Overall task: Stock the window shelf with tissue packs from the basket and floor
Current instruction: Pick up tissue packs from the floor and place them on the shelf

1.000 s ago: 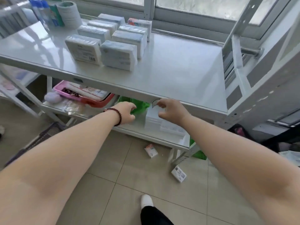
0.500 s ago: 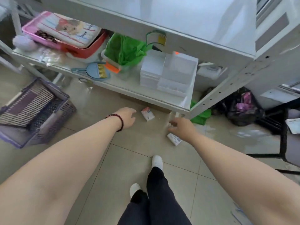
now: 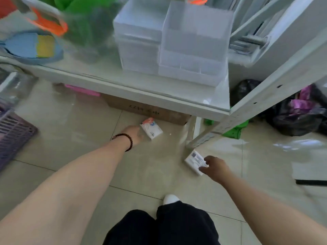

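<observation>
Two small white tissue packs lie on the tiled floor below the rack. One tissue pack, with an orange end, sits just in front of a cardboard box; my left hand, a dark bead bracelet on its wrist, reaches it with fingers extended at its left edge. The other tissue pack lies by the foot of the rack's leg; my right hand pinches its right end between thumb and fingers. The purple basket stands at the far left. The window shelf is out of view.
The low shelf overhangs the floor and carries clear plastic organisers, a blue dustpan and a green bag. A cardboard box sits beneath it. Black rubbish bags lie at the right. My foot stands on the tiles.
I have bent lower, so the top shelf left the view. Both hands dropped from the lower shelf to the floor; the left reached one pack, the right took hold of the other.
</observation>
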